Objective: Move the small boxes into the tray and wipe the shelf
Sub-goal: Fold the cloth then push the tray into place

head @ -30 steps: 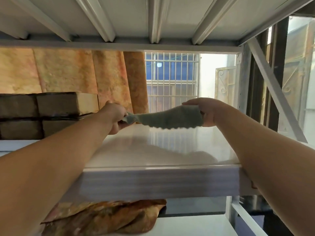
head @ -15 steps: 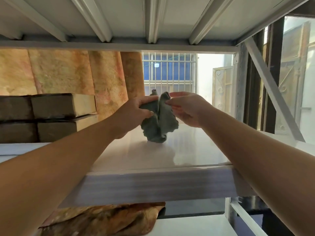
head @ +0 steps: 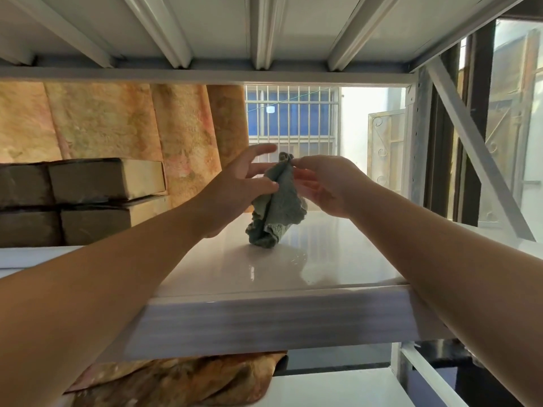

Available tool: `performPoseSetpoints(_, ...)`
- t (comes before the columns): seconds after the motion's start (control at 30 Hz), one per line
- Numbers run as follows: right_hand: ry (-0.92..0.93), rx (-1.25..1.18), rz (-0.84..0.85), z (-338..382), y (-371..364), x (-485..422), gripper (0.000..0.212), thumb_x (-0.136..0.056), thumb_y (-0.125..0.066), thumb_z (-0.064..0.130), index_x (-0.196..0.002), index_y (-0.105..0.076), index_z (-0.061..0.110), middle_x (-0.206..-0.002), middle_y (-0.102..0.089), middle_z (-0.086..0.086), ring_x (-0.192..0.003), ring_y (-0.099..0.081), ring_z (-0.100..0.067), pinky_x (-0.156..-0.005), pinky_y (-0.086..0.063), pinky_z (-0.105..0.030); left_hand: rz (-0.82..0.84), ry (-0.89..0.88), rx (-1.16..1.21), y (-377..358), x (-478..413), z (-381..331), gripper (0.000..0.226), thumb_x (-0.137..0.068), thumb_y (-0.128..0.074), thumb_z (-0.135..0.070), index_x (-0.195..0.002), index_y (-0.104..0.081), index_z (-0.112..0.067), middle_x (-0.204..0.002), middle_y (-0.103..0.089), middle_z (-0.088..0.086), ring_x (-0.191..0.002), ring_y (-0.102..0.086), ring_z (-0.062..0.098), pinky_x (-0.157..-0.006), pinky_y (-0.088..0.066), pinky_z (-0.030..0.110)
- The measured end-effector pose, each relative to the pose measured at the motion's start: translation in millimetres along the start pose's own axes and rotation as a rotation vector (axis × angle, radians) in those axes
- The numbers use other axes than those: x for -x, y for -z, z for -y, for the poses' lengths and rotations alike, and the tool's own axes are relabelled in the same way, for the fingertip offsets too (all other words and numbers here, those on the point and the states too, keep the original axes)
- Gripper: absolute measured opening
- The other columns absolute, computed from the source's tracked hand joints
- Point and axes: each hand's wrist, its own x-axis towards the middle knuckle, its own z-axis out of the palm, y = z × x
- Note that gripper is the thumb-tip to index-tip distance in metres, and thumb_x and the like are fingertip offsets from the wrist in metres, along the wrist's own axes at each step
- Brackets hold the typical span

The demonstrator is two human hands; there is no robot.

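Note:
A grey-green cloth (head: 276, 207) hangs folded in the middle of the view, its lower end resting on the glossy white shelf (head: 264, 271). My right hand (head: 323, 183) pinches the cloth's top edge between thumb and fingers. My left hand (head: 244, 183) is against the cloth's left side, thumb pressed on it and the other fingers spread apart. Several brown boxes (head: 88, 195) are stacked in two layers at the left of the same shelf. No tray is in view.
Orange-brown patterned fabric (head: 132, 127) hangs behind the boxes. A crumpled piece of the same fabric (head: 182, 380) lies on the lower shelf. The shelf above (head: 235, 39) is close overhead. A diagonal brace (head: 476, 148) and uprights stand at the right; a barred window (head: 291, 118) lies beyond.
The cloth was stretched flat between both hands, then brought together into a hanging fold. Now my left fingers have opened out while my right hand keeps the top edge.

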Motion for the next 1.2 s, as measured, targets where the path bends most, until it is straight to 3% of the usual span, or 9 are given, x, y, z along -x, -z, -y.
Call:
performPoseSetpoints(0.13,0.043,0.027,0.037,2.6,-1.4,4.0,0.009,-0.091,-0.057,0.009,-0.086,-0.063,0.005,-0.082,-0.065,-0.010,-0.071,-0.062,-0.020,-0.067,-0.052,-0.025,-0.042,-0.008,0.038,3.3,-0.4,-0.6,0.042,-0.095,-0.046,-0.008,-0.132,-0.039,-0.026,-0.132,-0.056,0.001,-0.104,-0.058,0.014,-0.078,-0.045,0.025)
performPoseSetpoints(0.27,0.067,0.200,0.143,3.4,-4.8,7.5,0.024,-0.086,-0.065,0.026,-0.098,-0.060,0.005,-0.095,-0.062,-0.010,-0.086,-0.062,-0.021,-0.074,-0.055,-0.028,-0.067,-0.047,-0.065,1.8,-2.2,-1.1,0.045,-0.095,-0.045,-0.011,-0.134,-0.035,-0.030,-0.131,-0.054,-0.004,-0.112,-0.052,0.014,-0.080,-0.041,0.026)
performPoseSetpoints(0.43,0.125,0.203,0.153,5.2,-8.8,10.5,0.028,-0.086,-0.058,-0.002,-0.114,-0.055,0.000,-0.102,-0.056,-0.015,-0.088,-0.059,-0.023,-0.071,-0.055,-0.030,-0.155,-0.086,-0.032,0.0,-3.5,-3.1,0.045,-0.096,-0.047,-0.012,-0.134,-0.032,-0.031,-0.126,-0.054,0.002,-0.097,-0.059,0.014,-0.077,-0.047,0.026)
performPoseSetpoints(0.57,0.143,0.076,0.221,14.3,-6.8,19.0,0.029,-0.089,-0.050,0.001,-0.117,-0.060,0.000,-0.092,-0.065,-0.016,-0.078,-0.065,-0.027,-0.060,-0.058,-0.033,-0.231,-0.068,-0.251,6.4,-5.7,2.2,0.065,-0.092,-0.057,-0.024,-0.147,-0.021,-0.031,-0.149,-0.032,-0.004,-0.135,-0.033,0.018,-0.097,-0.032,0.029)
performPoseSetpoints(0.63,0.175,0.052,0.217,17.8,-6.2,23.3,0.028,-0.091,-0.048,0.003,-0.117,-0.060,0.003,-0.092,-0.067,-0.015,-0.078,-0.066,-0.027,-0.064,-0.059,-0.035,-0.196,-0.044,-0.215,8.6,-4.2,4.5,0.067,-0.091,-0.056,-0.031,-0.148,-0.020,-0.030,-0.154,-0.027,-0.002,-0.139,-0.028,0.018,-0.096,-0.029,0.026)
performPoseSetpoints(0.8,0.295,0.323,0.044,16.6,-2.3,21.6,0.022,-0.090,-0.060,0.013,-0.111,-0.063,0.011,-0.092,-0.067,-0.005,-0.070,-0.067,-0.014,-0.054,-0.056,-0.022,-0.057,0.103,0.098,7.2,-3.6,3.3,0.029,-0.091,-0.058,-0.022,-0.119,-0.053,-0.017,-0.114,-0.063,0.008,-0.099,-0.063,0.018,-0.086,-0.053,0.033)
performPoseSetpoints(0.9,0.409,0.712,-0.107,10.2,0.2,11.2,0.015,-0.084,-0.067,0.022,-0.098,-0.064,0.017,-0.089,-0.066,0.002,-0.077,-0.064,-0.012,-0.067,-0.055,-0.024,-0.126,0.121,0.126,7.1,-5.6,4.9,0.008,-0.092,-0.056,-0.011,-0.093,-0.064,-0.015,-0.088,-0.065,0.003,-0.081,-0.062,0.014,-0.077,-0.054,0.029)
performPoseSetpoints(1.03,0.458,0.997,-0.159,4.0,-0.3,4.7,0.024,-0.084,-0.064,0.036,-0.101,-0.062,0.020,-0.110,-0.064,-0.002,-0.098,-0.060,-0.021,-0.091,-0.050,-0.038,-0.181,0.147,0.045,8.6,-5.9,8.5,0.012,-0.092,-0.055,-0.008,-0.088,-0.061,-0.017,-0.087,-0.062,0.004,-0.082,-0.059,0.015,-0.072,-0.050,0.027)
performPoseSetpoints(1.2,0.351,0.894,-0.079,1.5,2.2,8.0,0.029,-0.090,-0.057,0.037,-0.110,-0.064,0.017,-0.102,-0.064,-0.004,-0.085,-0.062,-0.018,-0.074,-0.054,-0.032,-0.208,0.169,0.123,10.9,-8.5,12.0,0.010,-0.088,-0.059,-0.004,-0.090,-0.056,-0.013,-0.094,-0.056,0.010,-0.086,-0.056,0.017,-0.069,-0.050,0.024)
